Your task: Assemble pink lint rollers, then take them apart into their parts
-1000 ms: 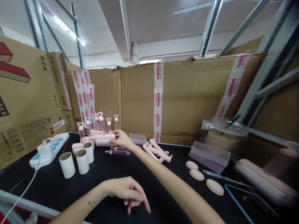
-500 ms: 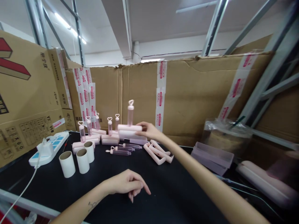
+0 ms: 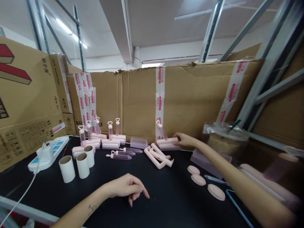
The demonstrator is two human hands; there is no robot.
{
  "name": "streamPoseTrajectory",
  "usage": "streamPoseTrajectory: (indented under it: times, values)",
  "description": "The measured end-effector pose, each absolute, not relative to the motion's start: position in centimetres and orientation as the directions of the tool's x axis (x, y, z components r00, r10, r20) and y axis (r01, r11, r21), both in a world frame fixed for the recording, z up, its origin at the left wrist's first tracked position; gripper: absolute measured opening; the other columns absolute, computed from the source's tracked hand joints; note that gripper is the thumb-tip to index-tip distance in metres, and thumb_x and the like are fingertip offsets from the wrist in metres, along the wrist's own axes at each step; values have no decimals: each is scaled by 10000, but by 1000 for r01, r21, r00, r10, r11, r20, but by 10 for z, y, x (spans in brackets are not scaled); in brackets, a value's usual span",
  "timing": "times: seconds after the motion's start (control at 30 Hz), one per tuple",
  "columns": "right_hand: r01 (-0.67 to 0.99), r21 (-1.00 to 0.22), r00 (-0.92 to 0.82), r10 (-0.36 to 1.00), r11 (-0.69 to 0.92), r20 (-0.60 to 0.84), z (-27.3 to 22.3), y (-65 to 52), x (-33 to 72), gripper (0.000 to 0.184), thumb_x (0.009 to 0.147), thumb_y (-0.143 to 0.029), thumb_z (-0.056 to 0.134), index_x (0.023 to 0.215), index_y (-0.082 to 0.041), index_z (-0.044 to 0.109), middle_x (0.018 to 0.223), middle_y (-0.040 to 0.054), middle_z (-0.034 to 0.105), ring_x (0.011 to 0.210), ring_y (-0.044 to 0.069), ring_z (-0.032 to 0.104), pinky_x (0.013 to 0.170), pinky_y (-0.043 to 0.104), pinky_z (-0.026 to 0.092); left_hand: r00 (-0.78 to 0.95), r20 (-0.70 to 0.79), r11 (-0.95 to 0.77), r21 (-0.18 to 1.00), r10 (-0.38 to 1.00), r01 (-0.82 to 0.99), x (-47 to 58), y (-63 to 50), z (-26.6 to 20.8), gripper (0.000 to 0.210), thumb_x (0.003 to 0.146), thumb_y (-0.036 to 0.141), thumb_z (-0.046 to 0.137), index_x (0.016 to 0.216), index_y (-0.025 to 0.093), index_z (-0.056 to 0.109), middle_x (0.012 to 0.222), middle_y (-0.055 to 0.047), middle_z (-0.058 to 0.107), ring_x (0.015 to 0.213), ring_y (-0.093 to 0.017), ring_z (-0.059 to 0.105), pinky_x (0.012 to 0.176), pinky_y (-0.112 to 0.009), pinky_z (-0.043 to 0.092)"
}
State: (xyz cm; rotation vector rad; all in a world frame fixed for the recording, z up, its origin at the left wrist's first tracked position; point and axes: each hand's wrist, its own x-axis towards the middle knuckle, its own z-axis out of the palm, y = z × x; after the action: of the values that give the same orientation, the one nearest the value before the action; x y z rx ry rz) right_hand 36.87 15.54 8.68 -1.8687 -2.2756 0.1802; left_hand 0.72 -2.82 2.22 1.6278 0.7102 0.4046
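My right hand reaches to the back of the table, its fingers closed on the right end of a pale pink roller-shaped base. From that base rises a clear pink tube with a heart-shaped top, tilted to the left. My left hand hovers over or rests on the black table with nothing in it, index finger stretched and the others loosely curled. Pink U-shaped frames lie between the hands. Loose heart-topped tubes lie to their left.
Several similar bases with upright tubes line the back left. White cardboard-core cylinders and a power strip stand left. Pink discs, a translucent purple tray and a blue-edged object lie right. Cardboard walls enclose the back.
My right hand has carried the base and its tube right and lowered it beyond the U-shaped frames. A purple box behind is uncovered, and discs show at right. My left hand stays nearly still.
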Motion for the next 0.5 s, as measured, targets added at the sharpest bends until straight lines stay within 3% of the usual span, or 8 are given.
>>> streamPoseTrajectory:
  times: [0.23, 0.5]
  values:
    - [942, -217, -269, 963, 258, -24, 62, 171, 370, 279, 885, -296, 525, 1134, -174, 546, 1156, 75, 566, 959, 198, 584, 803, 398, 499, 750, -118, -87, 970, 651, 228, 5, -26, 22, 317, 835, 334, 475, 923, 109, 680, 508, 52, 462, 420, -46, 476, 451, -163, 442]
    - [937, -231, -263, 965, 262, 27, 50, 172, 370, 302, 882, -294, 531, 1154, -164, 529, 1153, 79, 565, 954, 200, 588, 794, 404, 501, 752, -113, -95, 969, 650, 228, 4, -28, 27, 311, 839, 323, 474, 924, 106, 679, 512, 51, 462, 427, -45, 471, 456, -161, 442]
